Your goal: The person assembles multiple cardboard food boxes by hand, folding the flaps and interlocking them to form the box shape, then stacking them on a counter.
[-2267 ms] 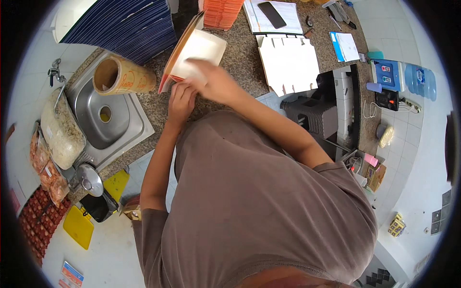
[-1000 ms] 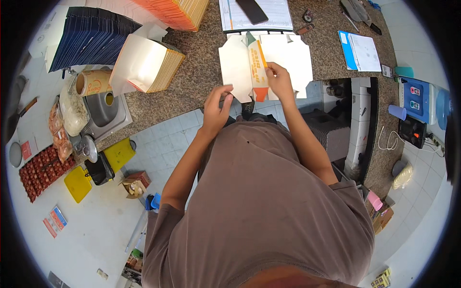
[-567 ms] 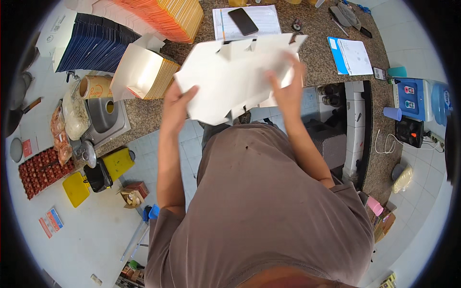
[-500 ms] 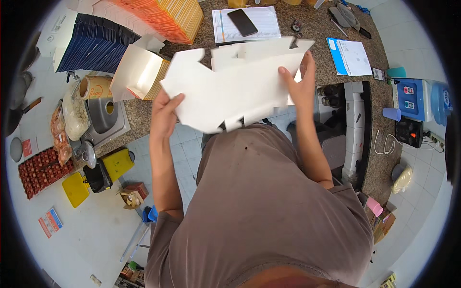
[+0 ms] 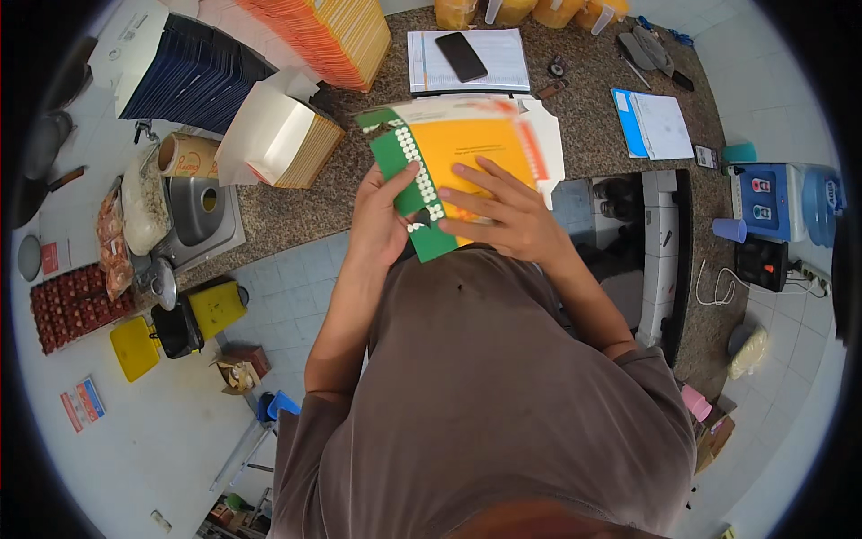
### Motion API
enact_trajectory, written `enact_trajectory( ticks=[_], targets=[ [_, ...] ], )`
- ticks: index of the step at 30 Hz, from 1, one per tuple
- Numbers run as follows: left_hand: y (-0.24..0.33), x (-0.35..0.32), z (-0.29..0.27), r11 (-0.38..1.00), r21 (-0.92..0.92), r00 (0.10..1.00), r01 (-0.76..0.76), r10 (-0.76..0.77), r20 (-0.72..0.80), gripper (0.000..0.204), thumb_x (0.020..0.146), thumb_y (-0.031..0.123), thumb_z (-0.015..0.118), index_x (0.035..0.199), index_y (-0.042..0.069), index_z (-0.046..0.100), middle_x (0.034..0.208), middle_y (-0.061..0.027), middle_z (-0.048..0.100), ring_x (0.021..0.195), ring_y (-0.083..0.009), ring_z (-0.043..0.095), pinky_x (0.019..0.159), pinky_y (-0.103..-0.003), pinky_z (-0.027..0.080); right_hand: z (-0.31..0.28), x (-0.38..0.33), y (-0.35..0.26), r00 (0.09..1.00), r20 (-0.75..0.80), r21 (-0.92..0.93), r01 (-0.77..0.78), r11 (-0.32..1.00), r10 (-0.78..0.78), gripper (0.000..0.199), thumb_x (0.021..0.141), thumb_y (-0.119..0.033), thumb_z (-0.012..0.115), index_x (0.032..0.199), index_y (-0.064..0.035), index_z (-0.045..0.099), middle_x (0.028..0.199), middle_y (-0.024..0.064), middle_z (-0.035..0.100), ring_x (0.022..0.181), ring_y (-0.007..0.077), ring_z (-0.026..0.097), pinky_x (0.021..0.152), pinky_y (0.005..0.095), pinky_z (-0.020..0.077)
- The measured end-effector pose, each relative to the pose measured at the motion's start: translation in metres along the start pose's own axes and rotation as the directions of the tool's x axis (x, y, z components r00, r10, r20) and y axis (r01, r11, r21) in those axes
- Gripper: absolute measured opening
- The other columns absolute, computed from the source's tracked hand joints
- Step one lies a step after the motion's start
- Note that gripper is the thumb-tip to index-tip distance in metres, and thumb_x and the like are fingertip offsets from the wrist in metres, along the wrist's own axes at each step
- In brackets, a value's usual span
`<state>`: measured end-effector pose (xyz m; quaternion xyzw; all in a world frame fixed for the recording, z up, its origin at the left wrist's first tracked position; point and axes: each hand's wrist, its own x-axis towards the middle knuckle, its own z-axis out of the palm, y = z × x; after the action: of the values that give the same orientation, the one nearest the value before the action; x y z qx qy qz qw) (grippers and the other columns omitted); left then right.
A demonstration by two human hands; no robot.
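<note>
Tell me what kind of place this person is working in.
Probably a small food shop's back kitchen used for packing: stacks of flat orange cartons on a speckled stone counter, a steel sink, and red trays of eggs on the floor.

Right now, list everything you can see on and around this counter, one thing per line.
flat carton blank: one, orange, green and white, held above the counter edge
folded carton: one, white and tan, counter left
orange carton stack: one, counter top left
dark blue stack: one, far left
phone: one, black, on white papers
blue folder with sheet: one, counter right
sink: one, steel, left
water dispenser: one, blue and white, right
yellow containers: two, floor left
left hand: grips the blank's green edge
right hand: fingers spread on the blank
</note>
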<state>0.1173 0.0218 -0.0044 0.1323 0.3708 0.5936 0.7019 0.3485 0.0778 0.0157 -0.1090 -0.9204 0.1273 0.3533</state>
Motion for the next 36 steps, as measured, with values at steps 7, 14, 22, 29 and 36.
enact_trajectory(
  ticks=[7,14,22,29,36],
  targets=[
    [-0.038,0.013,0.020,0.901,-0.315,0.954,-0.297,0.291,-0.068,0.022,0.112,0.009,0.052,0.132,0.006,0.060,0.132,-0.0078,0.067,0.124,-0.0174,0.066,0.111,-0.035,0.055,0.059,-0.002,-0.028,0.668,-0.343,0.581,-0.402,0.707,0.661,0.041,0.107,-0.003,0.046,0.147,0.0033,0.054,0.149,0.0335,0.055,0.132,0.0451,0.063,0.114,0.0406,0.0472],
    [-0.030,0.001,0.010,0.949,-0.100,0.953,-0.298,0.291,-0.080,0.026,0.114,0.013,0.049,0.138,0.006,0.058,0.133,-0.0050,0.066,0.121,-0.0135,0.063,0.108,-0.033,0.053,0.041,-0.012,-0.016,0.922,-0.056,0.264,-0.357,0.896,0.383,0.064,0.087,-0.006,0.080,0.148,-0.0058,0.059,0.150,0.0315,0.049,0.126,0.0484,0.063,0.099,0.0471,0.0594],
    [-0.037,-0.012,0.028,0.927,-0.111,0.931,-0.358,0.345,-0.124,0.029,0.116,0.017,0.045,0.141,0.005,0.055,0.134,-0.0053,0.064,0.121,-0.0137,0.063,0.105,-0.033,0.054,0.040,-0.007,-0.015,0.904,-0.068,0.292,-0.388,0.874,0.423,0.062,0.088,-0.004,0.078,0.147,-0.0074,0.061,0.151,0.0308,0.050,0.130,0.0446,0.062,0.106,0.0444,0.0564],
    [-0.046,-0.010,0.048,0.879,-0.161,0.893,-0.450,0.435,-0.116,0.029,0.116,0.024,0.046,0.138,0.006,0.052,0.132,-0.0066,0.065,0.121,-0.0144,0.063,0.102,-0.034,0.054,0.070,0.007,0.005,0.867,-0.317,0.294,-0.295,0.909,0.384,0.055,0.085,-0.002,0.080,0.138,-0.0056,0.070,0.146,0.0280,0.052,0.133,0.0432,0.059,0.112,0.0490,0.0525],
    [-0.049,-0.009,0.018,0.902,0.157,0.903,-0.401,0.419,-0.098,0.030,0.114,0.018,0.053,0.138,0.001,0.056,0.123,-0.0062,0.069,0.109,-0.0121,0.066,0.095,-0.031,0.055,0.073,0.017,-0.015,0.785,-0.331,0.404,-0.384,0.831,0.524,0.046,0.088,-0.001,0.078,0.133,-0.0037,0.070,0.138,0.0208,0.053,0.123,0.0323,0.062,0.107,0.0440,0.0534]
  ],
)
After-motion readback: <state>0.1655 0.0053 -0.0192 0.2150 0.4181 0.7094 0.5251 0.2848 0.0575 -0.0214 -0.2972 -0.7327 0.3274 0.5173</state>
